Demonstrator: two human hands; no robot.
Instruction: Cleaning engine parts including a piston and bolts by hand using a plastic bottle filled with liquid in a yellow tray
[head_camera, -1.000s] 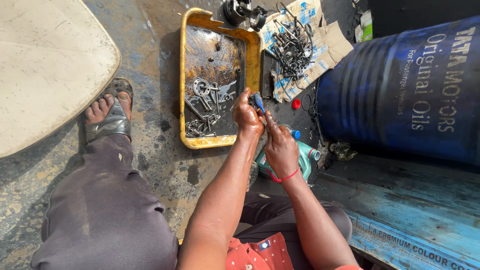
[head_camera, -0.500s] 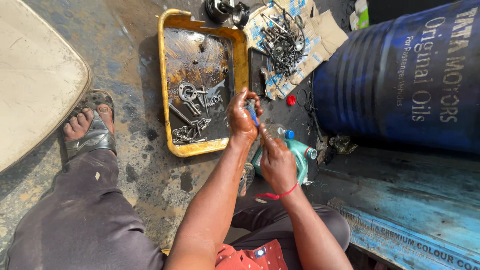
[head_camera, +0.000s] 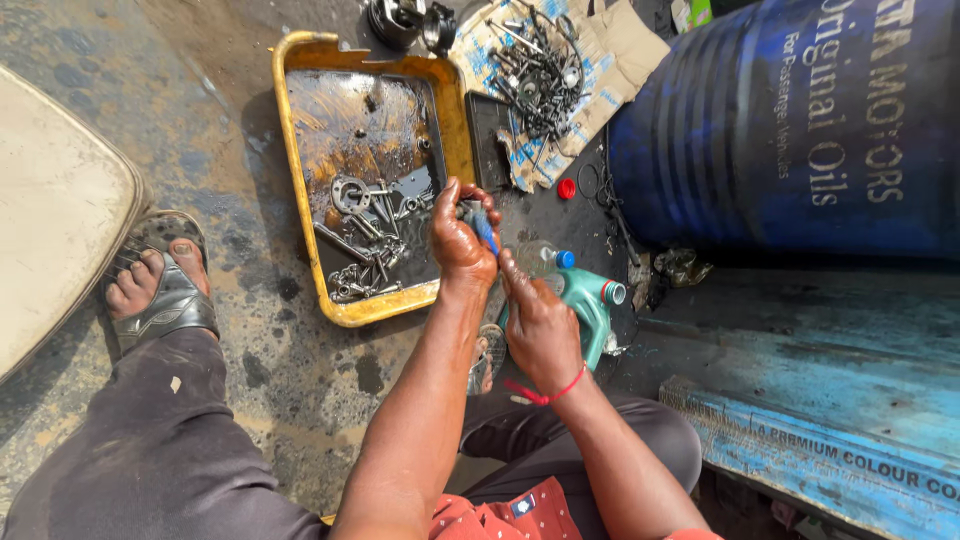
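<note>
Left hand (head_camera: 462, 240) closed around one small blue-handled tool (head_camera: 484, 232), just past the near right corner of one yellow tray (head_camera: 290, 200). Right hand (head_camera: 540, 325) just beside, fingertips pinched toward it; grip unclear. One green jug (head_camera: 590, 305) beneath. One blue drum (head_camera: 800, 130) right.

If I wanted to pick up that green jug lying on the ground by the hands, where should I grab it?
Probably by the neck end near the cap, coming from above on its right side. The green jug lies on its side with that end bare, while the right hand covers its left part and the left hand works just beyond it.
</note>
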